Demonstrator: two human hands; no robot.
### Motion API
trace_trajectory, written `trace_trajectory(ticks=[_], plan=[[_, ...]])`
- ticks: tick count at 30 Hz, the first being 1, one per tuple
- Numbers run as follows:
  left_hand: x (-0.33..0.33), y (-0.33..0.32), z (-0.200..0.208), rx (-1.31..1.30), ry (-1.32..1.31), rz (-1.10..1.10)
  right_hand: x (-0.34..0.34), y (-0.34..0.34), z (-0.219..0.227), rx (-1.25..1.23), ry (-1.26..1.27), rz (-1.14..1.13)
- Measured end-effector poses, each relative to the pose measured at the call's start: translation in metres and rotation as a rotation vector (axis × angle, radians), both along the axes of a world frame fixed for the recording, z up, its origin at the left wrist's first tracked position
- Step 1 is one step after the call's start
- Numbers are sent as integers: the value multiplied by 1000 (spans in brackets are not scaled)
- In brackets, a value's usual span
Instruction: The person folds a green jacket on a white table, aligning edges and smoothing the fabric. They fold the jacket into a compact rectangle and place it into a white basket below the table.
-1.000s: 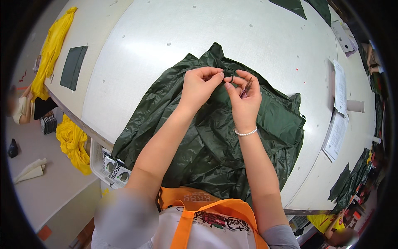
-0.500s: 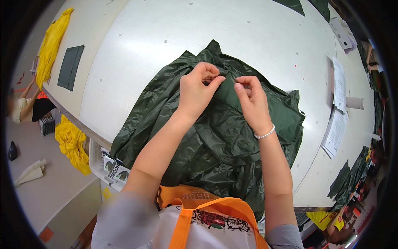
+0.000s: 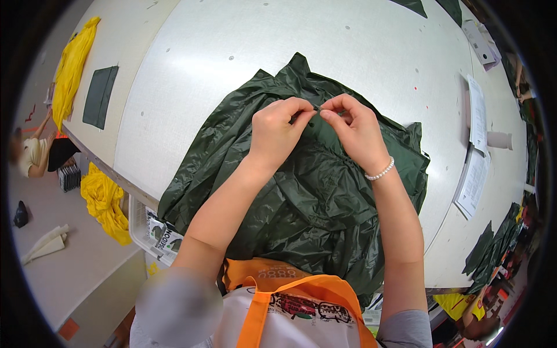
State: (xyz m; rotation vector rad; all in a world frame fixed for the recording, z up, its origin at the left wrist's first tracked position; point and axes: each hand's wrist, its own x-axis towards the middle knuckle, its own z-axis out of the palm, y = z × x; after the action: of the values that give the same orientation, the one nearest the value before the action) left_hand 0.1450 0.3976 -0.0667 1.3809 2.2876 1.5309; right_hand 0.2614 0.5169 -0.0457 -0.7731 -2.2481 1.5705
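Note:
A dark green, shiny, thin-fabric garment [image 3: 301,191] lies crumpled across the table in front of me, its near part hanging toward my body. Over its upper part, my left hand [image 3: 278,130] is closed in a pinch on a small dark bit that seems to be part of the garment. Facing it, my right hand [image 3: 358,130], with a beaded bracelet [image 3: 380,169] at the wrist, is pinched too. The fingertips of both hands nearly meet at that bit, and what the right fingers hold is too small to make out.
The white table [image 3: 191,69] carries a dark green flat piece [image 3: 100,97] and yellow fabric [image 3: 75,69] at left. Printed sheets [image 3: 474,180] and a cardboard tube [image 3: 499,140] lie at right. A white basket [image 3: 137,223] with packets stands below the left edge. People are at both sides.
My right hand has moved up and left, closing the small gap to my left fingertips. The left hand has hardly moved, and the garment lies nearly as before.

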Motion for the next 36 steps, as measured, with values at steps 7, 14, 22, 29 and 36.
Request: trace_trajectory(ticks=[7,14,22,29,36], plan=[[-72,5,-8,-23,68,364,77,27,-19,90,-40,-395],[-8,-42,-20,-172,342,-91,357,82,-128,574,-486,-984],[-25,-88,-84,-201,-604,332,338,27,-100,566,-474,-955],[-26,-44,-91,-36,-1142,224,251,-5,-90,162,-362,-806],[2,-15,-46,196,-874,210,229,26,-47,433,-172,-961]])
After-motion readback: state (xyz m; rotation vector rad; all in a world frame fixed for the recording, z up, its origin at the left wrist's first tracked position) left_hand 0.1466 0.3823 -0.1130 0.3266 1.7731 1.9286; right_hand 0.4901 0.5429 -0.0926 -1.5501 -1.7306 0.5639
